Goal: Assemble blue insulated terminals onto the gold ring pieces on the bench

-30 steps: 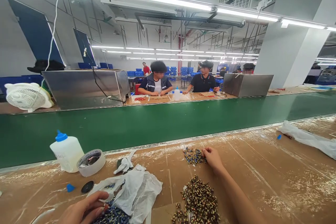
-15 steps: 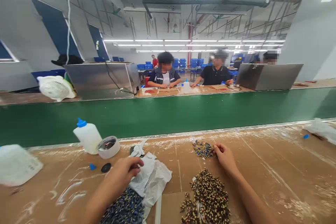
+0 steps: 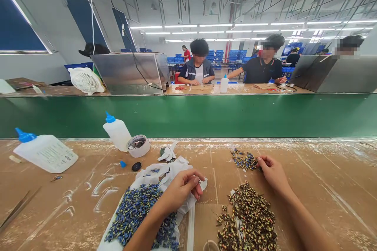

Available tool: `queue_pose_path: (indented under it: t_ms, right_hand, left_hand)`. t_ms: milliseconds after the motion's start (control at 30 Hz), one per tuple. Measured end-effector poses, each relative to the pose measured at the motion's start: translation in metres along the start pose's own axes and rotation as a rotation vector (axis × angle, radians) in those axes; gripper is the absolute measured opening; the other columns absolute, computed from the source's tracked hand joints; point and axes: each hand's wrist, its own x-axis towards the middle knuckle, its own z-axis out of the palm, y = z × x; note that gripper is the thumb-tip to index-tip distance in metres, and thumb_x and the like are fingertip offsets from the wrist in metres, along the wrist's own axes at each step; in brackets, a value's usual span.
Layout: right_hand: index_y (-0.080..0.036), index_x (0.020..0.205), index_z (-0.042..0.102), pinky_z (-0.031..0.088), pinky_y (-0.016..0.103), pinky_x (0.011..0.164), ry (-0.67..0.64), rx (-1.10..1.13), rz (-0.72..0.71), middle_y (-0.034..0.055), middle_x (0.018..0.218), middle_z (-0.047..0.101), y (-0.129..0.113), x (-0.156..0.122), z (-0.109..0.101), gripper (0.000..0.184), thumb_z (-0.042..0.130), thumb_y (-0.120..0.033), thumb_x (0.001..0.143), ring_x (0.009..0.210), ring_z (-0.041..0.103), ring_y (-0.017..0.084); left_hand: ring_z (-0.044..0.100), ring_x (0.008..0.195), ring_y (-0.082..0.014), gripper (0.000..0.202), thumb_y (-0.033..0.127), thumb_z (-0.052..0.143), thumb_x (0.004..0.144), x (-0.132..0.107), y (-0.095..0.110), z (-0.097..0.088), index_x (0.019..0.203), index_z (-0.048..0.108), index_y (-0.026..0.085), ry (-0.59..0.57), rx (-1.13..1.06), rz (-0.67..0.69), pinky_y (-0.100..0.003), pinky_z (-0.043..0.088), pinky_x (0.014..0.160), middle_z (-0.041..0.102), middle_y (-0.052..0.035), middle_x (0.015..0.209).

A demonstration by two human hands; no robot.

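My left hand (image 3: 186,185) hovers over crumpled white paper (image 3: 184,164), its fingers curled together; whatever they may hold is too small to tell. Under that forearm lies a large heap of small blue-and-yellow pieces (image 3: 138,211). Thumb and fingertips of my right hand (image 3: 273,170) are pinched together at the right edge of a small cluster of blue-and-yellow pieces (image 3: 243,159). What sits in that pinch is hidden. Nearer to me, between my forearms, is a big pile of dark brown, yellow and red pieces (image 3: 255,215).
Two white squeeze bottles with blue caps, one lying (image 3: 47,153) and one tilted (image 3: 117,133), are at left beside a tape roll (image 3: 138,147). Tweezers (image 3: 17,210) lie far left. Behind the green partition (image 3: 188,115), people sit at another bench.
My left hand has moved right, from above the paper's left part to its right edge. My right hand stays by the small cluster. The camera view has tilted down and turned left.
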Motion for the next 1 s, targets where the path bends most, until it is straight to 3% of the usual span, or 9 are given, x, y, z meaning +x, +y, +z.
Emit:
queue_pose_path:
  t_ms: [133, 333, 433, 633, 767, 900, 933, 1000]
  right_hand:
    - [-0.014, 0.084, 0.066, 0.042, 0.030, 0.063, -0.007, -0.014, 0.001, 0.0060, 0.067, 0.069, 0.000, -0.001, -0.001, 0.041, 0.054, -0.052, 0.074, 0.067, 0.061, 0.023]
    - [-0.013, 0.088, 0.067, 0.043, 0.030, 0.064, -0.029, -0.020, -0.002, 0.0067, 0.068, 0.069, 0.001, -0.002, -0.005, 0.042, 0.055, -0.050, 0.074, 0.067, 0.062, 0.022]
    - [-0.013, 0.088, 0.067, 0.044, 0.030, 0.064, -0.031, -0.028, 0.000, 0.0070, 0.069, 0.069, 0.001, -0.002, -0.007, 0.041, 0.057, -0.050, 0.074, 0.067, 0.062, 0.022]
    - [-0.013, 0.090, 0.068, 0.045, 0.030, 0.063, -0.035, -0.044, 0.003, 0.0079, 0.069, 0.069, 0.004, -0.002, -0.010, 0.042, 0.057, -0.050, 0.074, 0.067, 0.063, 0.022]
    - [-0.013, 0.088, 0.068, 0.045, 0.030, 0.062, -0.012, -0.056, 0.008, 0.0084, 0.070, 0.069, 0.003, -0.003, -0.013, 0.040, 0.058, -0.049, 0.073, 0.066, 0.062, 0.021]
    - [-0.016, 0.097, 0.065, 0.044, 0.028, 0.064, 0.084, -0.043, -0.042, 0.0066, 0.076, 0.067, -0.020, -0.015, -0.014, 0.039, 0.056, -0.049, 0.079, 0.069, 0.059, 0.019]
    - [-0.017, 0.097, 0.065, 0.044, 0.027, 0.065, 0.068, -0.017, -0.091, 0.0057, 0.076, 0.066, -0.030, -0.022, -0.013, 0.036, 0.056, -0.048, 0.080, 0.069, 0.058, 0.018]
    - [-0.019, 0.094, 0.065, 0.042, 0.026, 0.059, -0.087, 0.022, -0.159, 0.0038, 0.072, 0.063, -0.054, -0.041, -0.009, 0.031, 0.056, -0.047, 0.083, 0.063, 0.055, 0.016]
  left_hand:
    - [0.062, 0.062, -0.0130, 0.031, 0.043, 0.055, 0.088, 0.002, -0.003, 0.002, 0.093, 0.063, 0.013, -0.016, -0.181, -0.026, -0.024, 0.047, 0.063, 0.068, -0.0040, 0.070]
    - [0.069, 0.084, -0.0192, 0.034, 0.035, 0.072, 0.077, 0.001, -0.014, 0.006, 0.100, 0.066, 0.012, -0.037, -0.360, -0.121, -0.033, 0.050, 0.084, 0.073, -0.0119, 0.093]
    - [0.069, 0.084, -0.0204, 0.031, 0.034, 0.075, 0.074, 0.003, -0.019, 0.009, 0.096, 0.069, 0.013, -0.027, -0.370, -0.138, -0.037, 0.051, 0.086, 0.074, -0.0108, 0.089]
    - [0.068, 0.087, -0.0201, 0.032, 0.035, 0.071, 0.076, 0.008, -0.023, 0.013, 0.098, 0.073, 0.012, 0.049, -0.193, -0.070, -0.032, 0.050, 0.084, 0.074, -0.0105, 0.092]
    - [0.068, 0.084, -0.0188, 0.035, 0.035, 0.072, 0.075, 0.009, -0.025, 0.020, 0.101, 0.072, 0.011, 0.059, -0.285, -0.079, -0.033, 0.050, 0.084, 0.073, -0.0118, 0.094]
    - [0.064, 0.071, -0.0128, 0.034, 0.032, 0.071, 0.076, 0.009, -0.029, 0.025, 0.103, 0.071, 0.011, 0.029, -0.307, -0.089, -0.027, 0.051, 0.073, 0.071, -0.0079, 0.084]
    - [0.063, 0.068, -0.0115, 0.033, 0.031, 0.069, 0.077, 0.008, -0.030, 0.026, 0.104, 0.071, 0.012, 0.028, -0.282, -0.083, -0.026, 0.050, 0.070, 0.070, -0.0066, 0.081]
    - [0.060, 0.065, -0.0102, 0.029, 0.028, 0.066, 0.080, 0.008, -0.031, 0.028, 0.105, 0.070, 0.014, 0.026, -0.227, -0.066, -0.025, 0.049, 0.067, 0.069, -0.0047, 0.078]
